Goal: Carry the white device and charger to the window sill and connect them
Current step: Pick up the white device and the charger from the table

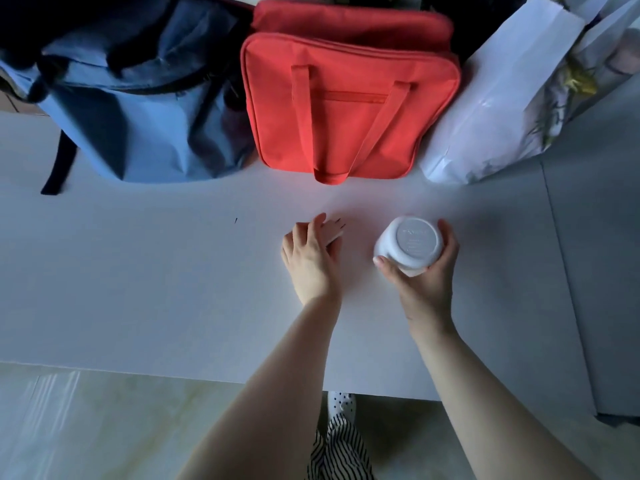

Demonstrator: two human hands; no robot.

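On the white tabletop [138, 271], both hands have closed on the task's items. Right hand [424, 271] clamps the white device [410, 244], tilted so its round base faces up, seemingly being lifted for carrying. Left hand [310, 258] curls over the white charger [333, 233], its prongs protruding past the fingers. Behind stand a blue backpack [138, 109], a red bag [346, 109] and a white paper bag [498, 109]; none blocks the hands. No window sill is visible.
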